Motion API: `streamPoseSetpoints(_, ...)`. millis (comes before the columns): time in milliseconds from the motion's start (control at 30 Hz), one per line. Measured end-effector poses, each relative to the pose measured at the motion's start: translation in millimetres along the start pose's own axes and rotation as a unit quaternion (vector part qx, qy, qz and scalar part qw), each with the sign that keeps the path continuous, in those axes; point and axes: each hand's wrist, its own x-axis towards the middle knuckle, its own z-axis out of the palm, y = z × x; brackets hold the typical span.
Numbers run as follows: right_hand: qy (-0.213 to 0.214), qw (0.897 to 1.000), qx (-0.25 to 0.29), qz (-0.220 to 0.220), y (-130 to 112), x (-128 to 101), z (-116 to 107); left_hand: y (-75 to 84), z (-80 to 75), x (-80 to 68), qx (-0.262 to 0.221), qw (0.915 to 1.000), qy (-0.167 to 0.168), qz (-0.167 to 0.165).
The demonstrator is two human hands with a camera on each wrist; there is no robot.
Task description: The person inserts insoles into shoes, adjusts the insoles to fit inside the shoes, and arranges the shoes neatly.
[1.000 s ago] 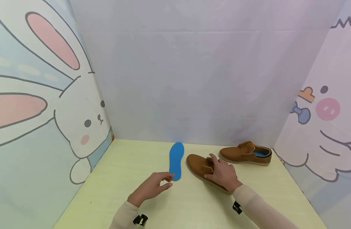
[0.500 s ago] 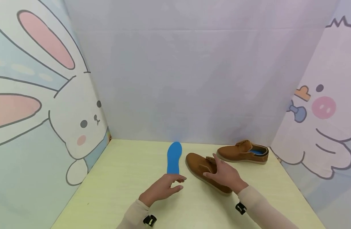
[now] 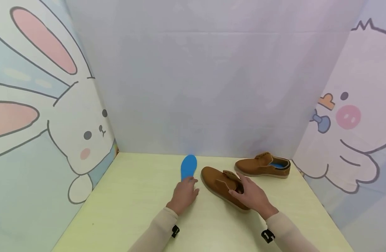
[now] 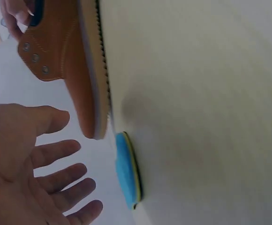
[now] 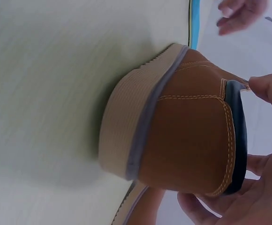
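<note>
My left hand (image 3: pixel 183 194) reaches over the near end of a blue insole (image 3: pixel 188 166), its fingers loosely extended and holding nothing. In the left wrist view, the spread fingers of the left hand (image 4: pixel 42 173) are apart from the insole (image 4: pixel 126 171). A brown lace-up shoe (image 3: pixel 216 180) without laces stands upright to the right, toe pointing away and left. My right hand (image 3: pixel 254 196) holds this shoe at its opening. In the right wrist view, the thumb meets the front of the dark-lined collar, and fingers reach the opposite side of the shoe (image 5: pixel 187 136).
A second brown shoe (image 3: pixel 259 166) stands at the back right, a blue insole inside it. Both rest on a pale yellow table (image 3: pixel 133 196). A grey cloth wall (image 3: pixel 193 87) closes the back, with cartoon-printed panels (image 3: pixel 86 136) at the sides.
My left hand has moved right and forward, now covering the insole's near end. My right hand stays at the shoe, whose lace flaps stand wider apart. The whole view has shifted slightly.
</note>
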Motion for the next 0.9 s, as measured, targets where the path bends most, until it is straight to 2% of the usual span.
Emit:
streamPoseSetpoints(100,0.009,1.000,-0.007,-0.007,3,-7,-2,-13.6,4.7,-4.8,0.018,0.9988,-0.035,-0.028)
streamPoseSetpoints(233,0.037,0.999,-0.013,-0.020,4,-10,-8,-20.9,4.2,-9.1,0.009,0.9938,-0.098,-0.052)
streamPoseSetpoints(333,0.064,0.997,-0.018,-0.030,3,-9,-12,-19.6,2.6,-10.3,0.015,0.9924,-0.110,-0.054)
streamPoseSetpoints(500,0.135,0.989,-0.011,-0.058,-3,-7,-12,-11.3,-1.3,-14.0,0.037,0.9922,-0.116,-0.029)
streamPoseSetpoints(633,0.201,0.975,0.012,-0.090,-11,-6,-8,-3.6,-5.4,-19.8,0.045,0.9899,-0.134,-0.003)
streamPoseSetpoints(733,0.239,0.961,0.017,-0.140,-20,-5,-4,1.2,-7.7,-23.6,0.046,0.9869,-0.153,0.020)
streamPoseSetpoints(833,0.257,0.942,-0.001,-0.217,-32,-2,1,6.6,-8.5,-24.7,0.048,0.9832,-0.172,0.035)
streamPoseSetpoints(900,0.249,0.933,-0.012,-0.261,-43,0,4,10.6,-10.7,-24.3,0.043,0.9805,-0.188,0.040)
